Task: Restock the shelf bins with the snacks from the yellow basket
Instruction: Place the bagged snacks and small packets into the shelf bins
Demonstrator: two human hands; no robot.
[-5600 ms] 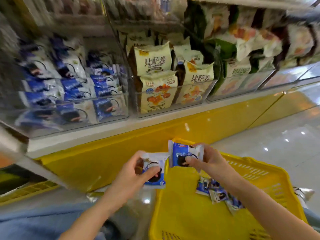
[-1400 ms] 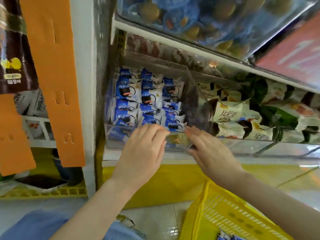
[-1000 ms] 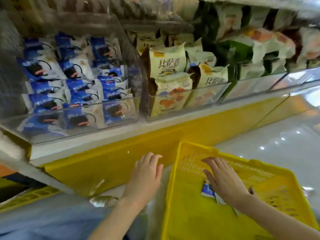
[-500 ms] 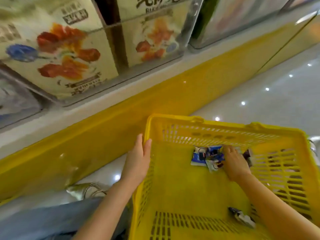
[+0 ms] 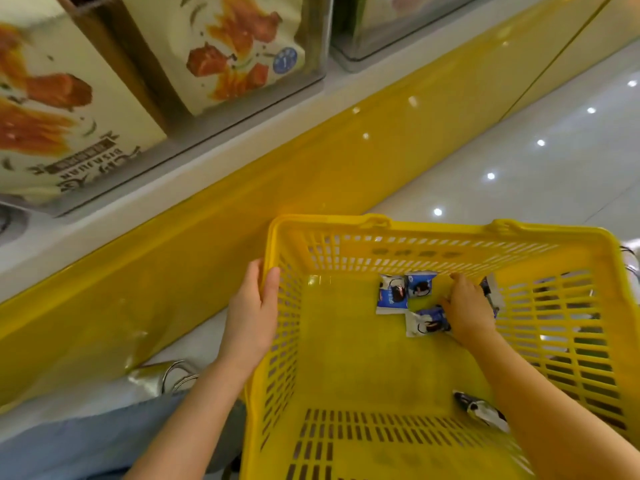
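The yellow basket point(image 5: 433, 226) stands on the floor in front of me, seen from above. Several small blue-and-white snack packets point(image 5: 391, 296) lie at its far side, and one more packet point(image 5: 481, 410) lies apart near my right forearm. My right hand point(image 5: 467, 313) is down inside the basket with its fingers curled on a blue packet point(image 5: 424, 323). Another packet edge point(image 5: 491, 292) shows just right of that hand. My left hand point(image 5: 252, 317) rests flat against the outside of the basket's left wall, thumb at the rim.
Clear shelf bins holding cream snack bags point(image 5: 242, 46) hang close overhead at the upper left. A glossy yellow plinth point(image 5: 311, 161) runs below them. Shiny white floor point(image 5: 519, 161) lies to the right. My blue-clad knee point(image 5: 86, 438) and a silvery shoe point(image 5: 156, 375) are at the lower left.
Both hands came down from the bin of blue packets to the basket. My right hand reached in among the packets and my left settled on the left wall, while my view dropped closer.
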